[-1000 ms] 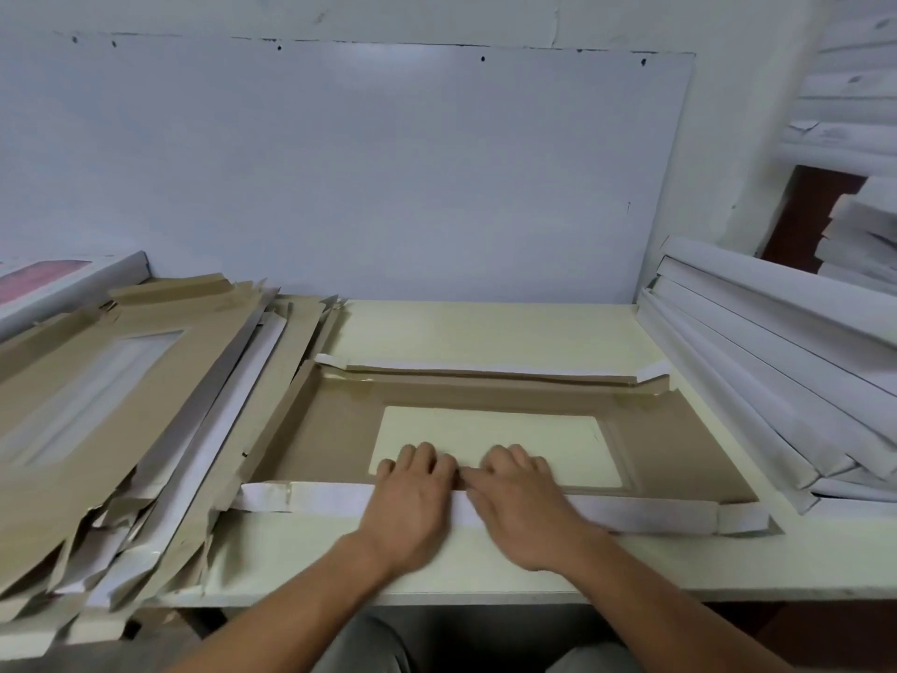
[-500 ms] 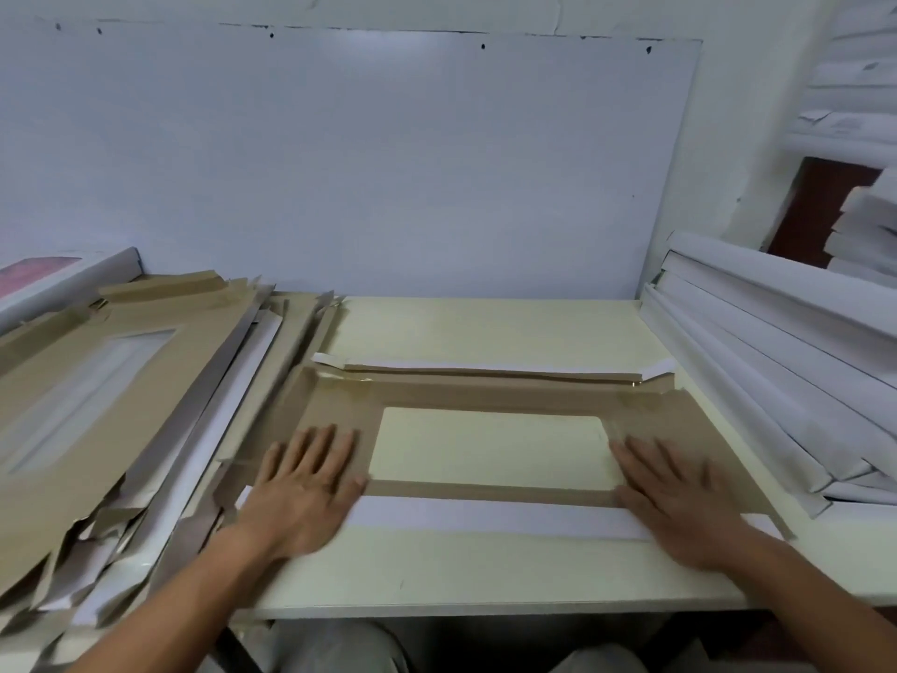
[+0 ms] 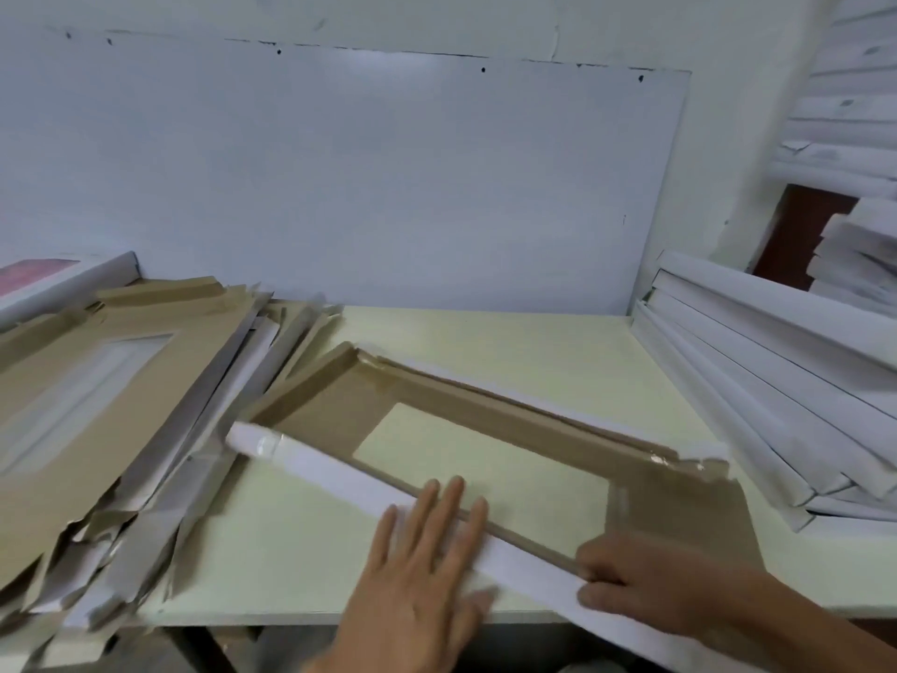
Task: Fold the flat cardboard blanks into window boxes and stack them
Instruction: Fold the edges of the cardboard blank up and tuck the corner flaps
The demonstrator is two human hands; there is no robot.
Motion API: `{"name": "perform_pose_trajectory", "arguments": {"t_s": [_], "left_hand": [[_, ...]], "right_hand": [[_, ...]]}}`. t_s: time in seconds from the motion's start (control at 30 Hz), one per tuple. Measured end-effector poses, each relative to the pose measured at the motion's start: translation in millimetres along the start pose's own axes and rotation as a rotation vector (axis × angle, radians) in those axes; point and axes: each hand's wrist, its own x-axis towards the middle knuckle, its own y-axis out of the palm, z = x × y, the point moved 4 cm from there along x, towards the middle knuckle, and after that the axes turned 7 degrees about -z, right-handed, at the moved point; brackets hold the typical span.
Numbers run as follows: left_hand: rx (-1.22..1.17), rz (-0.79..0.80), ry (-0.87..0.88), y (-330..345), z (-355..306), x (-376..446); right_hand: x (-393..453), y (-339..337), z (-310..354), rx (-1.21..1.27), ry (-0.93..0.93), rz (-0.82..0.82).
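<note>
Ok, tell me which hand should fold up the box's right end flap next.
Right hand, probably: it already grips the blank beside that brown end flap; the left hand lies flat mid-edge.

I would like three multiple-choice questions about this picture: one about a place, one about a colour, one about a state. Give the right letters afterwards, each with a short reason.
1. Where is the heap of flat blanks?
A. on the left of the table
B. on the right of the table
C. against the back wall

2. What colour is the inner face of the box being folded?
A. red
B. brown
C. black

3. How is the left hand?
A. curled into a fist
B. flat, with straight fingers
C. out of view

Answers:
1 A, the brown blanks lie at the left edge.
2 B, brown card surrounds the window.
3 B, its fingers lie straight over the white near flap, while the right hand grips that flap.
</note>
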Motion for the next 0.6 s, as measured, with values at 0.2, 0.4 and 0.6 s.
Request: {"name": "perform_pose_trajectory", "arguments": {"t_s": [0.2, 0.4, 0.6], "left_hand": [[-0.098, 0.105, 0.112, -3.4, -60.9, -16.0], [-0.241, 0.174, -0.048, -12.1, -33.1, -11.6], [0.002, 0.155, 0.200, -2.3, 6.3, 1.5]], "right_hand": [[55.2, 20.4, 56.2, 0.389, 0.051, 0.038], [114.4, 23.3, 89.9, 1.020, 0.298, -0.202], [129.0, 4.6, 94.9, 0.946, 0.189, -0.316]]}}
